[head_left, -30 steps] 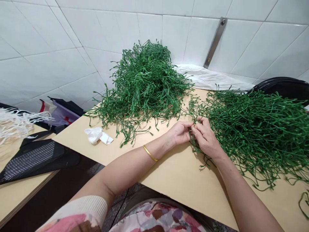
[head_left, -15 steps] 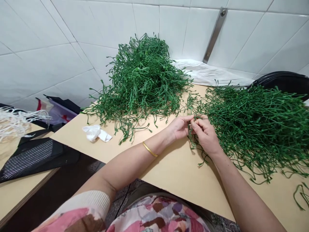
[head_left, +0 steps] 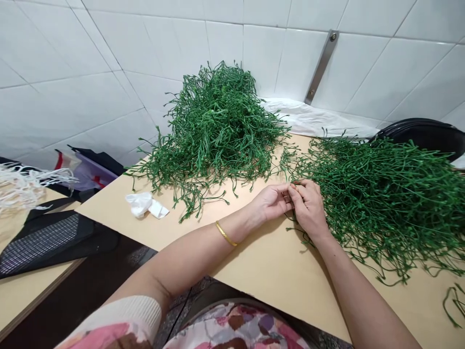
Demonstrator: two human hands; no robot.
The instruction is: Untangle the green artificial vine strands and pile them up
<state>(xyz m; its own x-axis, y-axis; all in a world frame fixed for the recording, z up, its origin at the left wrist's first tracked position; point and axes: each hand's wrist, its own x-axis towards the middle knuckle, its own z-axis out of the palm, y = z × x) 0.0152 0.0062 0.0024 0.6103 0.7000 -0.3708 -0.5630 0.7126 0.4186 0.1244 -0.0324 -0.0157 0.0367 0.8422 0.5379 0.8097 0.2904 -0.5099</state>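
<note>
My left hand point(head_left: 271, 201) and my right hand point(head_left: 308, 207) meet fingertip to fingertip over the tan table point(head_left: 276, 271). Both are closed in a pinch on a thin green plastic stem point(head_left: 298, 228) that trails down under my right hand. The stem comes from the wide spread of green stems point(head_left: 385, 198) lying just right of my hands. A tall heap of the same green stems point(head_left: 218, 126) stands behind and left of my left hand. A gold bangle point(head_left: 225, 233) circles my left wrist.
A crumpled white scrap point(head_left: 145, 204) lies near the table's left corner. A second table point(head_left: 22, 286) at the left carries a black mesh thing point(head_left: 43, 240) and white fringe point(head_left: 25, 186). White cloth point(head_left: 319, 118) and a black chair back point(head_left: 425, 135) sit by the tiled wall.
My hands have stayed together on the stem, with small shifts of the fingers. The view has tipped slightly, so everything sits a little lower than half a second ago.
</note>
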